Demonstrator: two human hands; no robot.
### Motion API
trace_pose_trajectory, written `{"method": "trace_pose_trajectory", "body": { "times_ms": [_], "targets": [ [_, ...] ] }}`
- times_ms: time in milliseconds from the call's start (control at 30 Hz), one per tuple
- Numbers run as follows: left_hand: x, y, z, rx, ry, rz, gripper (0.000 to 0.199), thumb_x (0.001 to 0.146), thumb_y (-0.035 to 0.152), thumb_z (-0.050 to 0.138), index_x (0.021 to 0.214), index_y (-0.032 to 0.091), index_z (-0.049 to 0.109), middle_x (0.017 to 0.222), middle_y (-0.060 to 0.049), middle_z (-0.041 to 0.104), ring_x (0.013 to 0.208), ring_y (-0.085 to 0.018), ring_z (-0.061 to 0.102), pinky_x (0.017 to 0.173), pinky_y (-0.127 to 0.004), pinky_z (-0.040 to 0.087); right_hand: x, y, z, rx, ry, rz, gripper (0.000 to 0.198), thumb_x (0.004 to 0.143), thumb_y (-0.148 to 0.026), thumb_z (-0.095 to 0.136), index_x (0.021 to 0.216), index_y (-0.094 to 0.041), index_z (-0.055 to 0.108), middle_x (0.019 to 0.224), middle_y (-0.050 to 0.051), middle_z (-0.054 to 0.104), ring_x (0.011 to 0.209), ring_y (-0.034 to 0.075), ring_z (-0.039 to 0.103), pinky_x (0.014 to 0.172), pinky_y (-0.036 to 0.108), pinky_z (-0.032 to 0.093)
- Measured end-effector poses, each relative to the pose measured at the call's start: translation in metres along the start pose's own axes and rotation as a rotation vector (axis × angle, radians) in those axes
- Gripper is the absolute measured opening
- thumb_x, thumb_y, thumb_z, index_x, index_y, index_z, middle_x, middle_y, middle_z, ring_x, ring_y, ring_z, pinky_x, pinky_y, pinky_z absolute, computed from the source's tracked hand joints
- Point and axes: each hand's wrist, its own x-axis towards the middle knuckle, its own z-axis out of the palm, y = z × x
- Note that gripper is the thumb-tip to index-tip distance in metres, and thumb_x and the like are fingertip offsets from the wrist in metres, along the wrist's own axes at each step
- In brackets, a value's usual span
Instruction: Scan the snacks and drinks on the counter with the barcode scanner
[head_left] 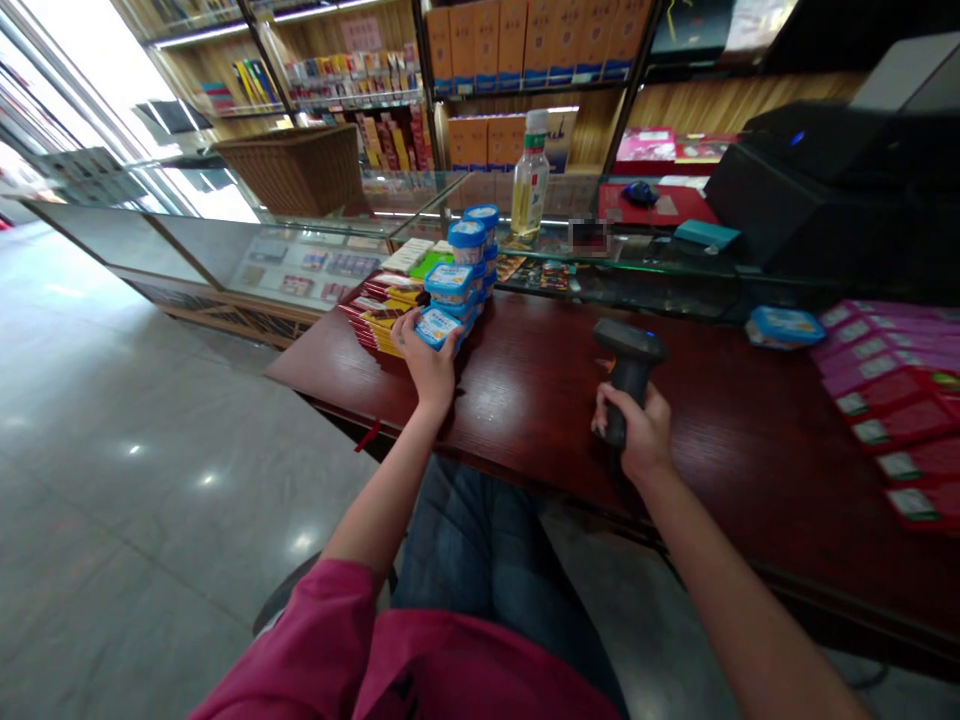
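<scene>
My left hand (426, 362) is closed around a blue-lidded plastic tub (437, 327) at the near end of several stacked tubs (452, 281). Beside these, on their left, are stacked red and yellow packets (384, 312). My right hand (637, 425) grips the handle of a black barcode scanner (630, 365), held over the dark red table (517, 400) with its head pointing left. Off to the right, a single blue-lidded tub (784, 327) sits by itself.
Pink and red packs (892, 390) are stacked at the table's right. Behind stands a glass counter (660, 275) with a bottle (530, 180) of pale yellow liquid. A wicker basket (296, 168) rests farther left; a black machine (817, 200) occupies the back right.
</scene>
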Motion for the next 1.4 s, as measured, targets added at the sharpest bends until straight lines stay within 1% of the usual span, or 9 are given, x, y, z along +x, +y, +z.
{"method": "trace_pose_trajectory", "body": {
  "times_ms": [233,433,633,767,867,1000,1133,1267,1400],
  "targets": [
    [-0.016,-0.009,-0.027,0.088,-0.157,0.107,0.063,0.099,0.034,0.068,0.158,0.024,0.049,0.171,-0.017,0.038,0.163,-0.035,0.030,0.135,-0.057,0.027,-0.003,-0.004,0.002,0.008,0.014,0.025,0.047,0.069,-0.032,0.084,0.114,-0.022,0.072,0.065,-0.006,0.061,0.041,0.008,0.047,0.040,0.023,0.044],
    [-0.002,-0.005,-0.052,0.010,-0.337,0.227,0.037,0.105,0.033,0.058,0.139,0.028,0.072,0.148,-0.007,0.070,0.152,-0.027,0.052,0.133,-0.048,0.035,-0.002,-0.004,0.003,0.007,0.006,0.040,0.046,0.069,-0.033,0.084,0.112,-0.021,0.072,0.067,-0.006,0.060,0.042,0.008,0.047,0.040,0.024,0.044],
    [0.008,-0.002,-0.048,-0.030,-0.398,0.160,0.031,0.103,0.040,0.063,0.129,0.031,0.078,0.140,-0.007,0.075,0.145,-0.029,0.059,0.131,-0.048,0.037,-0.001,-0.004,-0.002,0.010,0.008,0.035,0.047,0.072,-0.033,0.083,0.115,-0.021,0.070,0.069,-0.005,0.061,0.042,0.008,0.047,0.041,0.024,0.045],
    [0.005,0.007,-0.049,0.035,-0.350,0.196,0.037,0.098,0.042,0.071,0.134,0.033,0.076,0.150,-0.005,0.069,0.153,-0.032,0.052,0.137,-0.052,0.025,0.011,-0.010,-0.026,0.025,0.065,0.005,0.046,0.070,-0.032,0.083,0.112,-0.022,0.069,0.070,-0.006,0.062,0.043,0.008,0.048,0.042,0.024,0.045],
    [-0.007,0.030,-0.035,0.002,-0.395,0.324,0.043,0.099,0.037,0.069,0.142,0.035,0.071,0.157,-0.004,0.063,0.157,-0.031,0.047,0.138,-0.050,0.024,0.032,-0.017,-0.062,-0.002,0.147,-0.056,0.042,0.068,-0.034,0.084,0.104,-0.023,0.067,0.069,-0.007,0.062,0.042,0.008,0.048,0.043,0.025,0.047],
    [-0.041,0.077,0.029,-0.209,-0.791,0.508,0.053,0.099,0.026,0.066,0.151,0.032,0.063,0.155,-0.006,0.065,0.153,-0.028,0.052,0.133,-0.047,0.036,0.066,-0.029,-0.127,-0.068,0.263,-0.167,0.044,0.061,-0.030,0.086,0.097,-0.024,0.060,0.072,-0.008,0.063,0.043,0.008,0.050,0.044,0.025,0.047],
    [-0.085,0.122,0.134,-0.442,-1.128,0.393,0.071,0.087,0.018,0.075,0.154,0.026,0.057,0.163,-0.012,0.055,0.155,-0.030,0.048,0.133,-0.048,0.036,0.088,-0.039,-0.177,-0.042,0.298,-0.226,0.049,0.059,-0.026,0.082,0.099,-0.026,0.055,0.075,-0.011,0.062,0.044,0.006,0.049,0.047,0.023,0.046],
    [-0.113,0.160,0.242,-0.654,-1.200,0.051,0.078,0.068,0.012,0.088,0.142,0.018,0.065,0.156,-0.019,0.059,0.155,-0.037,0.047,0.135,-0.053,0.028,0.096,-0.042,-0.193,0.057,0.299,-0.203,0.051,0.061,-0.030,0.081,0.104,-0.028,0.053,0.081,-0.010,0.067,0.047,0.006,0.050,0.052,0.025,0.050],
    [-0.130,0.202,0.320,-0.776,-1.215,-0.176,0.087,0.057,0.009,0.095,0.138,0.012,0.065,0.158,-0.024,0.055,0.158,-0.040,0.042,0.133,-0.054,0.029,0.099,-0.040,-0.192,0.087,0.289,-0.180,0.050,0.063,-0.031,0.081,0.106,-0.029,0.055,0.086,-0.009,0.069,0.047,0.006,0.049,0.052,0.026,0.052]
  ]
}}
